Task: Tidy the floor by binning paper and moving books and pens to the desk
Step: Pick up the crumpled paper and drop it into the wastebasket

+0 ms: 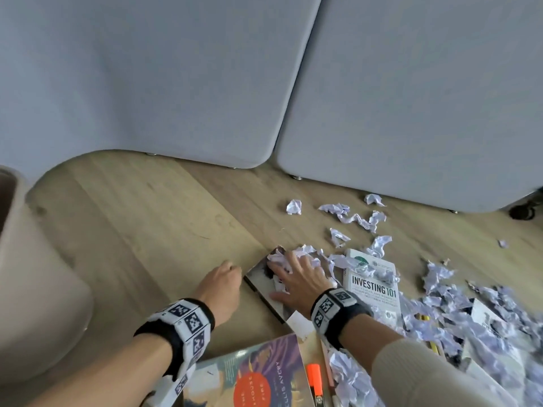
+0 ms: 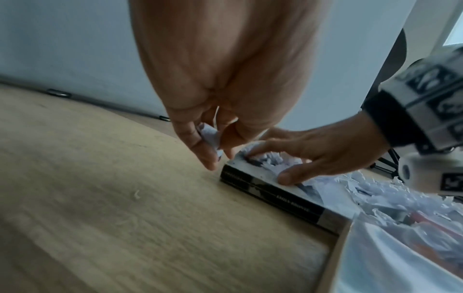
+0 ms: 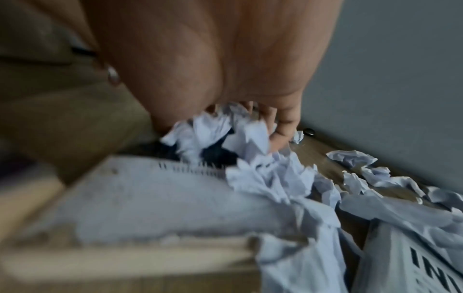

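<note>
A book with a dark spine point(image 1: 261, 292) point(image 2: 270, 196) lies on the wooden floor, with crumpled white paper point(image 1: 307, 250) point(image 2: 273, 161) point(image 3: 218, 126) on its cover. My right hand point(image 1: 293, 270) point(image 2: 288, 158) point(image 3: 250, 126) lies on that cover, fingers curled over the paper wad and thumb on the book. Just left of the book's far corner, my left hand point(image 1: 232, 268) point(image 2: 215, 156) pinches a small paper scrap point(image 2: 209, 134) in curled fingers.
A beige bin point(image 1: 35, 289) stands at the left. Grey upholstered furniture point(image 1: 176, 83) blocks the far side. To the right lie the "Investing 101" book point(image 1: 373, 286) and a heap of crumpled paper point(image 1: 470, 312). A colourful book point(image 1: 258, 374) and an orange marker point(image 1: 315, 380) lie near me.
</note>
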